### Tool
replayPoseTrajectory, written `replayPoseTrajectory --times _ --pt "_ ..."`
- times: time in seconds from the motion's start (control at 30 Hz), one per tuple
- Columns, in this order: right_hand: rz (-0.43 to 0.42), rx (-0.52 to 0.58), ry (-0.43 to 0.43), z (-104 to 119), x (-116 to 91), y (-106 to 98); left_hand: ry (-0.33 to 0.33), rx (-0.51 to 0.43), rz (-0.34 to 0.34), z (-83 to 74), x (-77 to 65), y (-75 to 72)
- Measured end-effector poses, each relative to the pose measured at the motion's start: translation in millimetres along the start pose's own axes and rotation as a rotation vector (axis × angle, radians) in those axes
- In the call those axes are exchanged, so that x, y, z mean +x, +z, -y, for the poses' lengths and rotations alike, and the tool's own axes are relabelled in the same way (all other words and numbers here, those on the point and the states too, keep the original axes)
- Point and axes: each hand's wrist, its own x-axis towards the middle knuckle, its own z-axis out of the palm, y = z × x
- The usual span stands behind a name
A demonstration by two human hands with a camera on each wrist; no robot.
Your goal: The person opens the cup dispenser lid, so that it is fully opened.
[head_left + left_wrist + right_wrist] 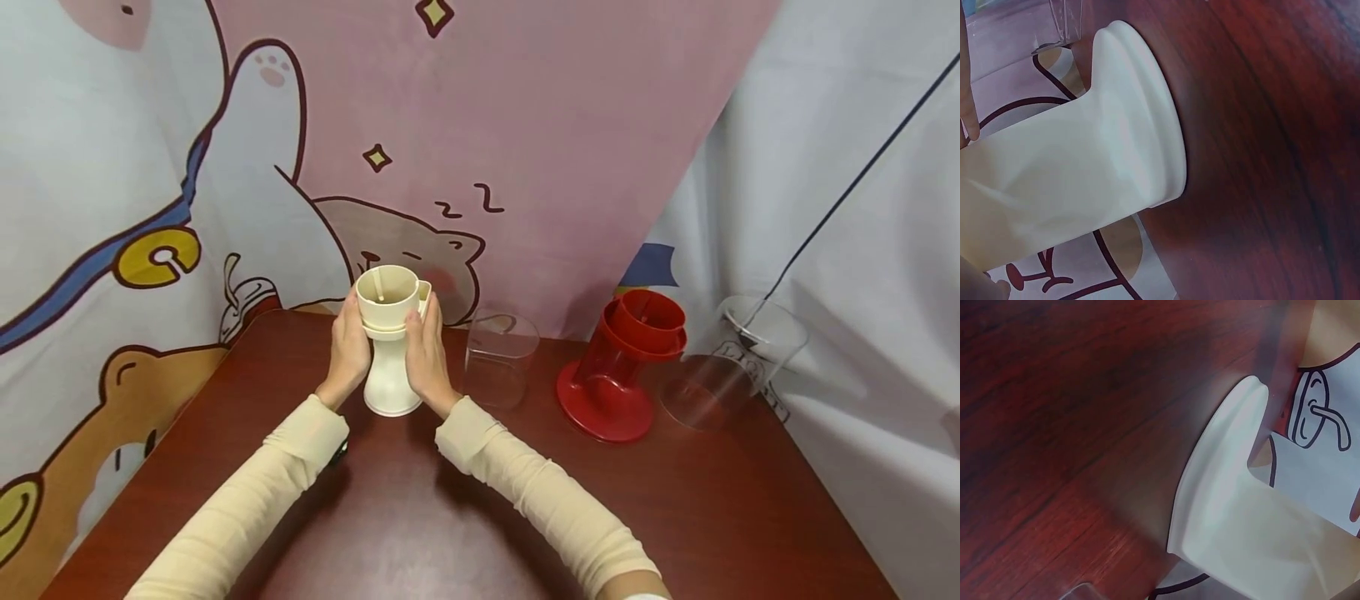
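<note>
A cream plastic cup-shaped top (387,315) with a small side handle sits on a matching waisted stand (390,387), upright near the table's back edge. A thin cream rod shows inside its open mouth. My left hand (349,346) grips it from the left just below the rim. From the right, my right hand (427,354) holds the same piece near the handle. Both wrist views show the flared base (1147,119) at the wooden table; most of the fingers are out of those views or hidden behind the piece.
To the right stand a clear plastic container (498,379), a red stand (609,412) with a red cup-shaped top (654,321), and a tall clear cylinder (712,392). Printed cloth (562,167) hangs behind the brown table (390,533) and along its sides.
</note>
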Motion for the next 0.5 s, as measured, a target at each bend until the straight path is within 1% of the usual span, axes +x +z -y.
replayPoseTrajectory --times 0.1,0.2,0.23,0.27,0.33,0.4,0.43,0.47,0.5 --pt "0.022 0.0 0.036 -2.8 4.0 -3.3 0.013 0.027 0.018 1.0 4.0 0.0" --pt "0.043 0.001 0.072 -3.2 5.2 -6.5 0.011 0.069 0.041 0.9 5.8 -2.0" --pt "0.046 0.009 0.088 -2.1 4.4 -7.2 0.008 0.056 0.047 0.9 5.8 -2.7" --pt "0.044 0.019 0.107 -0.4 2.5 -7.6 -0.006 0.025 0.05 0.4 5.0 -3.5" --pt "0.034 0.056 0.148 5.1 -4.2 -8.7 -0.046 -0.096 0.023 -2.0 1.1 -4.5" --pt "0.034 0.109 0.185 12.2 -13.9 -11.1 -0.092 -0.217 -0.034 -5.4 -5.6 -7.1" --pt "0.043 0.142 0.197 16.5 -19.9 -13.3 -0.115 -0.254 -0.064 -7.5 -10.2 -9.7" --pt "0.058 0.169 0.202 20.6 -26.3 -16.2 -0.137 -0.264 -0.086 -9.8 -15.7 -13.4" --pt "0.085 0.192 0.205 24.6 -33.3 -19.8 -0.143 -0.232 -0.095 -12.3 -21.9 -18.3"
